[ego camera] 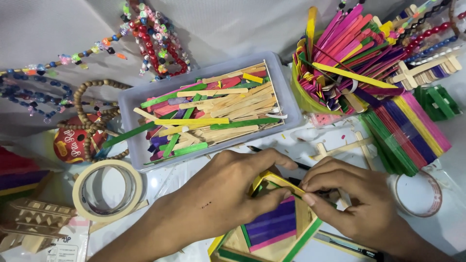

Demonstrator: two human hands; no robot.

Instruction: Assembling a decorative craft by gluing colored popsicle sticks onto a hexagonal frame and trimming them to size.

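Note:
My left hand and my right hand meet over a small structure of coloured craft sticks, with yellow, green, purple and pink slats. Both hands pinch a yellow stick at the structure's top edge, the left from the left, the right from the right. A thin dark pencil lies on the table just behind my fingers. Part of the structure is hidden under my palms.
A grey plastic tray full of loose coloured sticks sits behind my hands. A tub and fanned stacks of sticks stand at right. A masking tape roll lies left, clear tape right, bead strings at back.

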